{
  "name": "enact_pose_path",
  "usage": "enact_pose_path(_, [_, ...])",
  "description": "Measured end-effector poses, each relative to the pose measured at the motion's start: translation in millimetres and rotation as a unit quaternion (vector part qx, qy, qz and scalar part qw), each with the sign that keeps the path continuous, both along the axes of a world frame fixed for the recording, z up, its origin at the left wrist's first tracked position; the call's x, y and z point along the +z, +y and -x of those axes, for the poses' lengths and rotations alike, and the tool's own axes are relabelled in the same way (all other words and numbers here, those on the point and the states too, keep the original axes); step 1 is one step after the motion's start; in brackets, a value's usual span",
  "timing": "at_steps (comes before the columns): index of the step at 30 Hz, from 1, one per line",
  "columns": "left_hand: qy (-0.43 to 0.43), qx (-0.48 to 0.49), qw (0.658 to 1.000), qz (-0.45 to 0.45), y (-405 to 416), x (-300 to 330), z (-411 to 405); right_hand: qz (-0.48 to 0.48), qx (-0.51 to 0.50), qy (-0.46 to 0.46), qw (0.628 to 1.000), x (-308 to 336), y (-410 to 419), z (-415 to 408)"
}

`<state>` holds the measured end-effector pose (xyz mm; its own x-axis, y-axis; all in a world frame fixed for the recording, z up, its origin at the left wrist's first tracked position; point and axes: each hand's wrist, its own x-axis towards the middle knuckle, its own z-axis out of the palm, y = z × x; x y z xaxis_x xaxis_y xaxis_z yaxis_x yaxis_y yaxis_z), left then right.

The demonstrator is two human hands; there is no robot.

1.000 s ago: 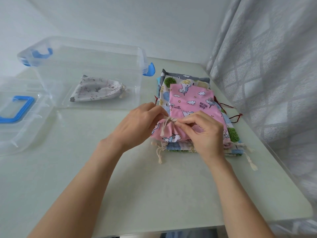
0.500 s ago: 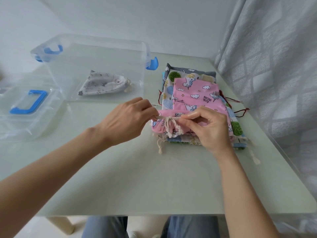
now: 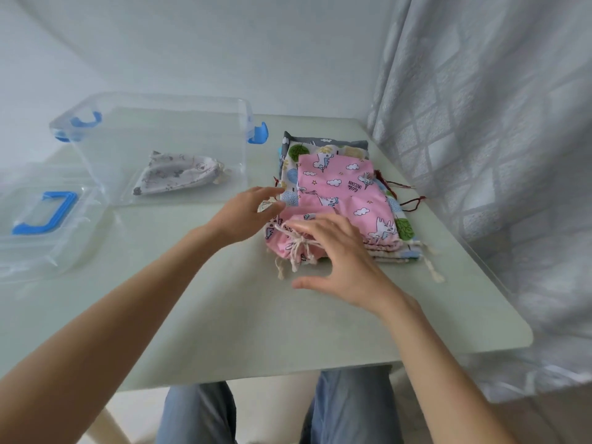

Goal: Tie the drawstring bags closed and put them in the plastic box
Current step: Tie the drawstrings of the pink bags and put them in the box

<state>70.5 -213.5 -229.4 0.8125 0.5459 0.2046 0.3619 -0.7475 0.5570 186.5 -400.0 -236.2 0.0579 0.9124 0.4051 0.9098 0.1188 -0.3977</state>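
done: grey bag [image 3: 174,174] in plastic box [image 3: 160,104] | now: pink bag [image 3: 339,193] cinched, cord [image 3: 296,246] knotted | left hand [image 3: 246,216], right hand [image 3: 336,254] spread, holding nothing | left: box it, stack [image 3: 323,147] untied

On the table [image 3: 256,315] the box [image 3: 160,123] stands at the back left, with one bag [image 3: 176,174] inside it. The lid [image 3: 41,219] lies left of the box. Right of the box lies a stack of bags [image 3: 339,187], near the curtain [image 3: 480,155].

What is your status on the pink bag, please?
Left hand open, right hand open over the cord. Pink unicorn bag cinched, on the stack. Plastic box holds one bag. Nothing in the way.
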Motion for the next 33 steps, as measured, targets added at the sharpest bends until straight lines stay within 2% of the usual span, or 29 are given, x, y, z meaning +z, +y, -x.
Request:
enact_pose_path(4, [0.112, -0.018, 0.992, -0.056, 4.4, -1.4, -20.6, -0.093, -0.062, -0.077, 0.991, 4.1, 4.6, 1.5])
enact_pose_path(8, [0.142, -0.023, 0.988, -0.054, -5.0, 12.5, -13.1, -0.049, -0.111, -0.13, 0.984, 18.6, -15.4, -15.1])
enact_pose_path(10, [0.103, -0.002, 0.995, 0.001, -8.9, 16.8, 0.1, -0.024, -0.115, -0.117, 0.986, 29.4, -24.1, -21.6])
enact_pose_path(12, [0.011, 0.007, 0.992, 0.122, -14.0, 17.5, 20.0, -0.002, -0.11, -0.089, 0.99, 38.0, -27.3, -25.4])
enact_pose_path(14, [-0.097, 0.014, 0.963, 0.25, -21.8, 20.8, 42.6, 0.009, -0.089, -0.045, 0.995, 46.8, -20.5, -27.3])
enact_pose_path(16, [-0.18, 0.035, 0.936, 0.299, -27.7, 27.3, 62.7, 0.0, -0.055, -0.003, 0.998, 59.1, -6.8, -22.3])
enact_pose_path(21, [-0.289, 0.106, 0.926, 0.22, -4.0, 69.6, 97.3, -0.081, 0.023, 0.01, 0.996, 111.2, 56.0, -2.1])
enact_pose_path(26, [-0.326, 0.169, 0.929, 0.05, 57.0, 121.1, 120.8, -0.168, 0.093, 0.01, 0.981, 160.0, 139.3, 4.3])
enact_pose_path(30, [-0.257, 0.201, 0.941, -0.093, 112.5, 133.6, 125.4, -0.136, 0.12, -0.007, 0.983, 166.7, 216.2, 2.0])
enact_pose_path(33, [-0.131, 0.223, 0.952, -0.166, 149.2, 127.1, 125.5, -0.05, 0.127, -0.051, 0.989, 151.2, 267.6, 0.9])
